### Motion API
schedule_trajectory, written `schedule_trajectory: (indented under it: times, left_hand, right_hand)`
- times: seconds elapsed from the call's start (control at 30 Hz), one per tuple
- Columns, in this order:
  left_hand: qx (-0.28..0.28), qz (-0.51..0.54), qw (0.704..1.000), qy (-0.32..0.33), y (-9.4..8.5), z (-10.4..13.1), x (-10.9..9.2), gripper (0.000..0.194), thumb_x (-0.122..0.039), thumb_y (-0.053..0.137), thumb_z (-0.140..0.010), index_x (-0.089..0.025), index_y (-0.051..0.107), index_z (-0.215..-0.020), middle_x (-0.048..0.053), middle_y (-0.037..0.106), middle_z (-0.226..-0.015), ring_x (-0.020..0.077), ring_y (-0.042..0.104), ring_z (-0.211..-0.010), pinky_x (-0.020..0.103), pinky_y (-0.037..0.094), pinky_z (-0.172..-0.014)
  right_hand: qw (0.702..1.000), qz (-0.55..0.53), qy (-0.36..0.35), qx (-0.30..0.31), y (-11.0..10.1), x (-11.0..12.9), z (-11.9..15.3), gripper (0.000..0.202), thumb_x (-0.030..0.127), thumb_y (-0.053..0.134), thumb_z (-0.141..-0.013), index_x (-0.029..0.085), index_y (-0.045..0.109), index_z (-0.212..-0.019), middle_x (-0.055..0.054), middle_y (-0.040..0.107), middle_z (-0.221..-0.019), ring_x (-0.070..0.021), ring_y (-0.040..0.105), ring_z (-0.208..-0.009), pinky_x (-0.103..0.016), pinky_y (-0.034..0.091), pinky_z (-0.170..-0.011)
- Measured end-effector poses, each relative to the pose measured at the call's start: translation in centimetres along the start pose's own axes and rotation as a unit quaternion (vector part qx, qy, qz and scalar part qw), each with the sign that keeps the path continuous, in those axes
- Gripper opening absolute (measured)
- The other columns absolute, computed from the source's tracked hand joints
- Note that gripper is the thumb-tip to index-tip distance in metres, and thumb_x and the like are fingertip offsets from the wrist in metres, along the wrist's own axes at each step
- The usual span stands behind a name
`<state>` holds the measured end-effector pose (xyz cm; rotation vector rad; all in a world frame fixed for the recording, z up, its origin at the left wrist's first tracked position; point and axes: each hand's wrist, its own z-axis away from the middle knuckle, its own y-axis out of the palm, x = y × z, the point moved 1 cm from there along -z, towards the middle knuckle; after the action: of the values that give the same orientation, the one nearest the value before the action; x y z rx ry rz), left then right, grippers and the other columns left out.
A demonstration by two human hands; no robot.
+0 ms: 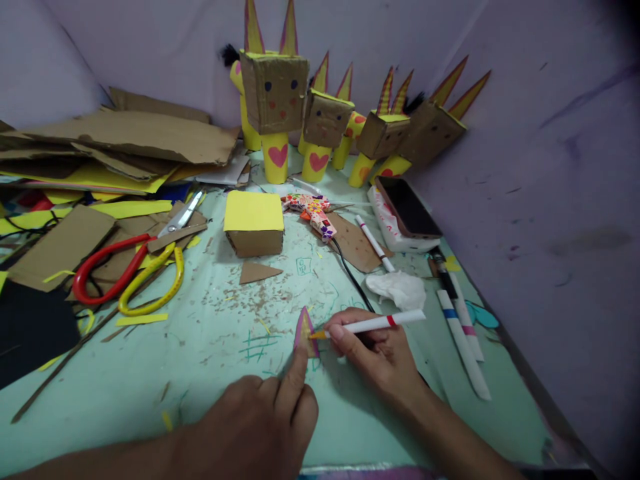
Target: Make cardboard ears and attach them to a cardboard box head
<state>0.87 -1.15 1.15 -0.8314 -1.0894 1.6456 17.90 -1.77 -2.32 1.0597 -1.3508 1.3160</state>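
Observation:
My left hand (275,413) has its index finger stretched out, pressing the lower part of a small cardboard triangle (306,327) flat on the table. The triangle has a purple edge and yellow colouring inside. My right hand (377,347) is closed round a white marker (383,323) with a red band, its orange-yellow tip on the triangle's right side. Beyond the triangle sit a plain brown cardboard triangle (259,272) and a cardboard box (254,227) with a yellow top. The left hand's other fingers are curled and hold nothing visible.
Scissors (130,273) with red and yellow handles lie left, beside stacked cardboard (120,137). A patterned glue gun (317,213) lies behind, its black cord (353,273) running toward my right hand. Markers (463,343) and a phone (407,205) are at right. Several cardboard-headed figures (275,93) line the wall.

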Motion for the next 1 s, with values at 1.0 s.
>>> schedule_trajectory:
  times: [1.0]
  left_hand:
    - [0.021,0.028,0.999,-0.012,-0.40,-0.16,0.06,0.020,-0.015,0.046,-0.086,-0.012,0.058,-0.102,0.034,0.044,-0.131,0.0200,0.066,-0.050,0.036,0.056,-0.045]
  right_hand:
    - [0.998,0.014,-0.027,0.048,-0.06,0.04,0.44,0.015,0.023,0.056,-0.083,0.017,0.063,-0.071,0.002,0.055,-0.058,-0.0096,0.048,-0.053,-0.020,0.033,-0.048]
